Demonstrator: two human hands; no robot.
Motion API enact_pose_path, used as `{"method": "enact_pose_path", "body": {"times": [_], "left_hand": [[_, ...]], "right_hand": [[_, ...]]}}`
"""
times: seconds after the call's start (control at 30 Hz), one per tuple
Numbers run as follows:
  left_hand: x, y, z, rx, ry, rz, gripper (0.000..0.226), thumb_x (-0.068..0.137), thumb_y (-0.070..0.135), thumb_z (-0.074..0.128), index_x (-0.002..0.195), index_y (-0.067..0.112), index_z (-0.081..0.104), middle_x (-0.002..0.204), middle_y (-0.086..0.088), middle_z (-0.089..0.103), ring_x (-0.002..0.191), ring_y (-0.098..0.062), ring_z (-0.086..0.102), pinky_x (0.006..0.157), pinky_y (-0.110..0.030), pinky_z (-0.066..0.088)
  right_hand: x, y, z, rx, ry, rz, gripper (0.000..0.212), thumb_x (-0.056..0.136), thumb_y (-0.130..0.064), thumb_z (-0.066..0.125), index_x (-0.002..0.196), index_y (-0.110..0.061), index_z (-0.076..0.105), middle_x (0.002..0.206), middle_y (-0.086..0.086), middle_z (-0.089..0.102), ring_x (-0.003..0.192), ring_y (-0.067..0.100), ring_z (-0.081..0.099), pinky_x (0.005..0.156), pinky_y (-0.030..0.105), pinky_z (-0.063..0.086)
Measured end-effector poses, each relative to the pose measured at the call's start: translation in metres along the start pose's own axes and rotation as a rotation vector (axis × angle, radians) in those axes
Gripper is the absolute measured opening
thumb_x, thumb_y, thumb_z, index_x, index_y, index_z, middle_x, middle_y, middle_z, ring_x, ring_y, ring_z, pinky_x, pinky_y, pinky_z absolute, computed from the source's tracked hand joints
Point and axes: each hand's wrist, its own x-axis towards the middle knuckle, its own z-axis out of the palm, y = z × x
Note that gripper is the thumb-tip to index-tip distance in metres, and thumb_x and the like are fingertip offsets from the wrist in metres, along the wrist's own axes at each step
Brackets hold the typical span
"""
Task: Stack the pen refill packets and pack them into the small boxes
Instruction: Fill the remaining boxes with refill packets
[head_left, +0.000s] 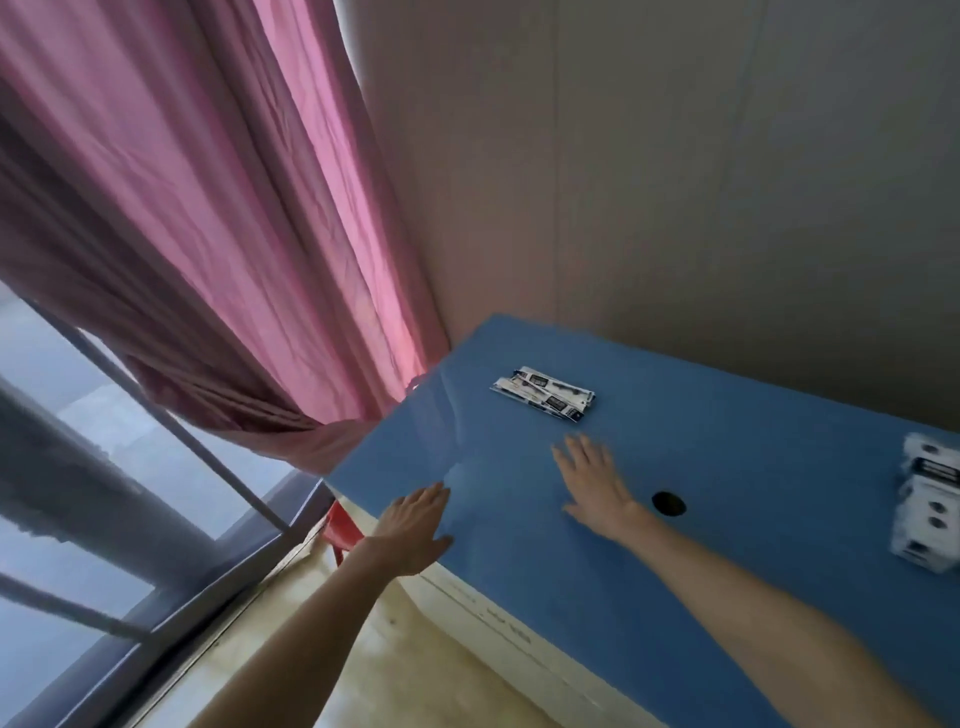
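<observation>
Both grips empty. Right hand (597, 483) is spread flat, fingers straight, low over the counter (727, 597); can't tell if the palm touches. Left hand (415, 530) is flat too, fingers together, at the counter's left edge.

Packets (544, 394) lie just beyond the right fingertips, apart from them, a few overlapping in a loose flat pile near the far corner. Looks like both hands are heading in to gather them: flat fingers suit sliding and squaring thin packets into a stack, not pinching one.

Boxes (927, 504) sit well to the right of the right hand, stacked white ones at the frame edge, blurred, so I can't tell if any is open. Likely parked there to keep the stacking area free.

Dark round hole (668, 503) in the counter just right of the right wrist. Pink curtain (208, 234) and window (78, 467) off to the left of the left hand; red object (340, 527) below the counter edge beside it.
</observation>
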Motion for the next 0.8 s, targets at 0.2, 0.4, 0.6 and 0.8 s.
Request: {"method": "enact_pose_path", "body": {"times": [0.2, 0.4, 0.6, 0.8], "left_hand": [[0.035, -0.03, -0.004, 0.019, -0.021, 0.175, 0.076, 0.104, 0.045, 0.048, 0.163, 0.015, 0.012, 0.172, -0.005, 0.008, 0.155, -0.028, 0.019, 0.124, -0.044, 0.022], [0.085, -0.053, -0.012, 0.046, -0.016, 0.326, 0.067, 0.101, 0.04, 0.054, 0.158, 0.017, 0.026, 0.17, -0.007, 0.014, 0.146, -0.032, 0.035, 0.116, -0.044, 0.034], [0.145, -0.054, -0.023, 0.082, -0.007, 0.389, 0.059, 0.1, 0.038, 0.054, 0.151, 0.017, 0.035, 0.167, -0.006, 0.019, 0.138, -0.032, 0.044, 0.107, -0.046, 0.044], [0.199, -0.047, -0.044, 0.136, 0.0, 0.443, 0.057, 0.1, 0.034, 0.054, 0.151, 0.015, 0.036, 0.166, -0.007, 0.02, 0.139, -0.032, 0.043, 0.105, -0.044, 0.044]], "right_hand": [[0.017, -0.029, 0.001, 0.214, 0.002, 0.31, 0.105, 0.091, -0.057, 0.067, 0.162, -0.011, 0.005, 0.167, 0.018, 0.013, 0.155, 0.039, 0.013, 0.125, 0.049, 0.017], [0.028, -0.057, 0.004, 0.307, 0.022, 0.474, 0.098, 0.096, -0.048, 0.065, 0.162, -0.009, 0.004, 0.167, 0.019, 0.013, 0.156, 0.039, 0.011, 0.127, 0.048, 0.014], [0.059, -0.044, -0.002, 0.307, 0.057, 0.546, 0.101, 0.093, -0.051, 0.069, 0.162, -0.01, 0.007, 0.167, 0.018, 0.014, 0.156, 0.037, 0.012, 0.127, 0.048, 0.015], [0.117, -0.005, 0.001, 0.368, 0.085, 0.545, 0.1, 0.09, -0.055, 0.07, 0.16, -0.01, 0.016, 0.165, 0.015, 0.02, 0.155, 0.037, 0.016, 0.126, 0.048, 0.018]]}}
